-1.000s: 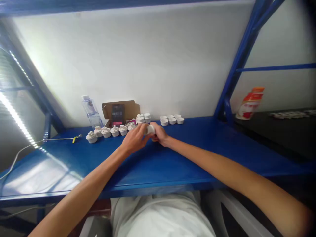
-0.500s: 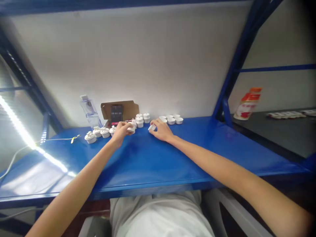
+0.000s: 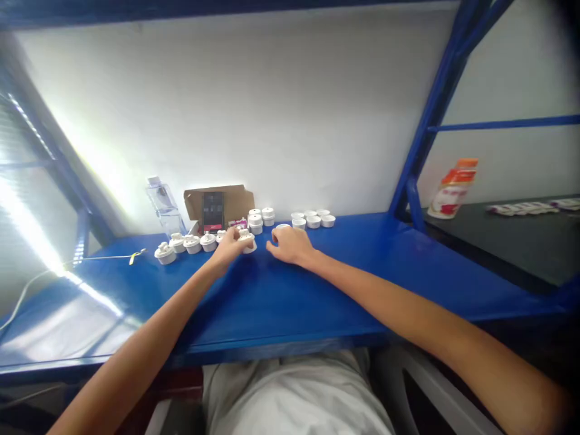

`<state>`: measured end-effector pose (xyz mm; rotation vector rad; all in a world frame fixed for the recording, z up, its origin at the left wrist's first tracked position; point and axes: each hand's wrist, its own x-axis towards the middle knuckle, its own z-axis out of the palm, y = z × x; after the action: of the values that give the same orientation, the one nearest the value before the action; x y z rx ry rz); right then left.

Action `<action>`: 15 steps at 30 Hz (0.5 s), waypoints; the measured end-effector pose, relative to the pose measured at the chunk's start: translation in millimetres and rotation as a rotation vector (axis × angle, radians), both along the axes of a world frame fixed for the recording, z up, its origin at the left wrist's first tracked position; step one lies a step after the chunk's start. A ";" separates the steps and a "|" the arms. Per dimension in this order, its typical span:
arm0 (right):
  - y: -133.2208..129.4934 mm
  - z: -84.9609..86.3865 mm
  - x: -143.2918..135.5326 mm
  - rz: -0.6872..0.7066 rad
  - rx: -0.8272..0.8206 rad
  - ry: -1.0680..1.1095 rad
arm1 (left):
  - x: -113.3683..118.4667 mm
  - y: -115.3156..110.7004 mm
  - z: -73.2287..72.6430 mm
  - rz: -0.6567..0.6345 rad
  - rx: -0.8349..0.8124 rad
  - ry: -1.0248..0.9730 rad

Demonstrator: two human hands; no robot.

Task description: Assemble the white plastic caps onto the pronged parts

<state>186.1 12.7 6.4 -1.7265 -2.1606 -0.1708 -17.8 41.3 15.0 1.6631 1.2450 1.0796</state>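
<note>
My left hand [image 3: 229,249] is closed on a white round plastic part with a raised top [image 3: 247,241], low over the blue tabletop [image 3: 254,296]. Just right of it, my right hand [image 3: 292,244] hovers with thumb and fingers apart and nothing visible between them. Directly behind those fingers sits a white cup [image 3: 283,226], partly hidden by the hand. Left of my left hand stands a row of similar white knobbed parts [image 3: 192,244]. Beyond the hands are stacked white round pieces [image 3: 255,225] and a group of open white cups [image 3: 313,222].
A clear bottle [image 3: 165,208] stands at the back left, beside a cardboard box [image 3: 235,196] with a phone [image 3: 212,210] leaning on it. A thin cable [image 3: 113,256] crosses the left side. Farther right, an orange-capped bottle [image 3: 453,190] stands on a dark surface.
The small white piece that was in my right hand is now a cup on the table behind it, and the fingers have parted. My left hand has shifted slightly right with its part, now upright.
</note>
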 end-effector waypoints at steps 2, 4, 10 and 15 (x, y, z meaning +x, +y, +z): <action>1.2 -3.1 0.6 -0.012 -0.041 -0.044 | 0.6 -1.0 -1.2 -0.001 0.009 0.041; 4.3 -8.4 4.8 -0.015 -0.070 -0.053 | 1.1 -3.2 -1.7 -0.033 0.007 0.076; 10.6 -18.1 12.0 -0.010 -0.169 -0.030 | 5.3 -8.0 -4.5 -0.074 0.035 0.173; 14.0 -20.8 12.5 0.010 -0.161 0.020 | -3.3 -2.8 0.9 -0.051 0.221 0.395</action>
<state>198.6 26.7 -14.4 -1.7946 -2.2212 0.0242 -21.1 38.5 15.9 2.1418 1.3545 0.9104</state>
